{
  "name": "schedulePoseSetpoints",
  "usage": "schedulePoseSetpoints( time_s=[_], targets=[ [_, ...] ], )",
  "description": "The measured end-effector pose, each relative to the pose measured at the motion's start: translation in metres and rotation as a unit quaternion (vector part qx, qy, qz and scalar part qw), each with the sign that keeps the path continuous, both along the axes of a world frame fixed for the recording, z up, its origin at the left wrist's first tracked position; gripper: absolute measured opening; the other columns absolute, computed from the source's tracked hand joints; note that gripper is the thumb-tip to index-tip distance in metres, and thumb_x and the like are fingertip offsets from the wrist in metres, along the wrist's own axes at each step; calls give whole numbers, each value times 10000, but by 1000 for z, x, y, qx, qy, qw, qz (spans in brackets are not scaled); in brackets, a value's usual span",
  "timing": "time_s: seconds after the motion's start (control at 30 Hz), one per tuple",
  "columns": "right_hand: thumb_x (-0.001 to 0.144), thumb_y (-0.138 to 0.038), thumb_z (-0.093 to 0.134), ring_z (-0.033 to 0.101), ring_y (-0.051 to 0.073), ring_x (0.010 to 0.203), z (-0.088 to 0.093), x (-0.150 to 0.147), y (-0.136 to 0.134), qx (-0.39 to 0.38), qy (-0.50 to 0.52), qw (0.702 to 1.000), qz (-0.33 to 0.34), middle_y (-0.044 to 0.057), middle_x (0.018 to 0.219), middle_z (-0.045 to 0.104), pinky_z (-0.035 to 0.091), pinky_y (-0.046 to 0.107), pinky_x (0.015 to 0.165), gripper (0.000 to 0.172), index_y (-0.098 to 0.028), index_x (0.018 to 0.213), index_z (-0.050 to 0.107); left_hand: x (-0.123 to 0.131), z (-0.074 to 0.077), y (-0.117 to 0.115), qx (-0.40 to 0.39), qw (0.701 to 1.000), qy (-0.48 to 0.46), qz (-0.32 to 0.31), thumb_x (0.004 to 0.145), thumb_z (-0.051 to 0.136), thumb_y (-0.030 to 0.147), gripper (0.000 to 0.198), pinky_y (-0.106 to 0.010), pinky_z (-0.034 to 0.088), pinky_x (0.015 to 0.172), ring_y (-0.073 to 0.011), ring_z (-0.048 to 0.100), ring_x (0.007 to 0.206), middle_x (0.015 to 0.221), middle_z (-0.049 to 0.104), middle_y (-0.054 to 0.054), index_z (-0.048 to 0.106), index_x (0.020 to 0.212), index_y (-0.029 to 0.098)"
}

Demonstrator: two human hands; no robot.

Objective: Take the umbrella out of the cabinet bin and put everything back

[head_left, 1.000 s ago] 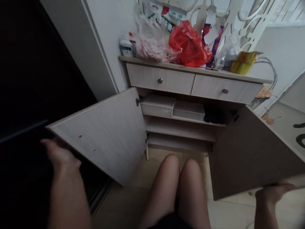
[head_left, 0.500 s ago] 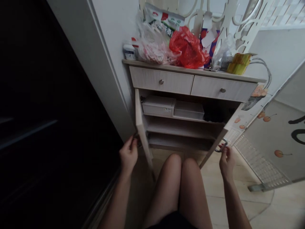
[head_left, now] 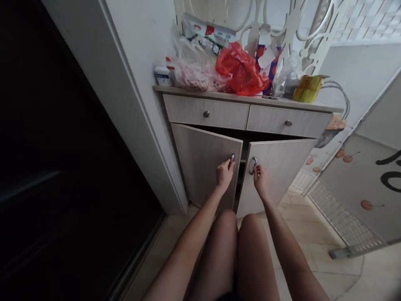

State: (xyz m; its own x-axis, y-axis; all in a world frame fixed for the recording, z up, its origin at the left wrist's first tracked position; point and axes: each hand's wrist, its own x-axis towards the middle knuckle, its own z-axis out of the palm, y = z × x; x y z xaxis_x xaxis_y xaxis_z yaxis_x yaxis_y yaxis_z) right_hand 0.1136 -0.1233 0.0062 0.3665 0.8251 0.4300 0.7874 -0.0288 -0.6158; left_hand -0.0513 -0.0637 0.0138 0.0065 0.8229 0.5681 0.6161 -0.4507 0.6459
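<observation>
In front of me stands a pale wood-grain cabinet with two doors, both ajar. My left hand (head_left: 224, 173) is closed around the metal handle (head_left: 232, 158) of the left door (head_left: 205, 161). On the right door (head_left: 277, 169), another curved handle (head_left: 254, 161) is gripped by the fingers of my right hand (head_left: 261, 179). A narrow dark gap runs between the door edges, and little of the inside shows through it. Above the doors sit two closed drawers (head_left: 208, 110) with round knobs.
The cabinet top carries a red plastic bag (head_left: 241, 69), a clear plastic bag (head_left: 197, 67), a white tub (head_left: 163, 75) and a yellow package (head_left: 308, 88). A dark doorway (head_left: 62, 167) lies to my left. At right stands a panel (head_left: 360, 179) printed with cherries. My knees are close to the doors.
Both doors have swung inward from wide open to nearly meeting, each hand moving with its handle toward the middle. The shelves and white boxes inside are now hidden.
</observation>
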Motion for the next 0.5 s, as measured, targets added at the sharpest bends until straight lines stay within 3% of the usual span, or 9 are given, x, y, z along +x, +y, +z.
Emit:
schedulePoseSetpoints(
  time_s=[0.27,0.5],
  targets=[
    [1028,-391,325,649,199,817,7,-6,55,-36,-14,999,-5,112,964,707,442,292,744,390,-171,1117,634,25,9,39,-20,999,43,-1,971,561,276,210,-274,437,744,-203,683,844,932,752,-129,741,981,167],
    [1041,-382,330,660,218,838,18,-8,77,-87,-45,995,-25,133,963,702,456,309,753,398,-163,1216,613,37,14,63,-56,997,42,-26,965,561,201,200,-301,448,806,-227,685,907,991,741,-165,730,1046,131]
  ],
)
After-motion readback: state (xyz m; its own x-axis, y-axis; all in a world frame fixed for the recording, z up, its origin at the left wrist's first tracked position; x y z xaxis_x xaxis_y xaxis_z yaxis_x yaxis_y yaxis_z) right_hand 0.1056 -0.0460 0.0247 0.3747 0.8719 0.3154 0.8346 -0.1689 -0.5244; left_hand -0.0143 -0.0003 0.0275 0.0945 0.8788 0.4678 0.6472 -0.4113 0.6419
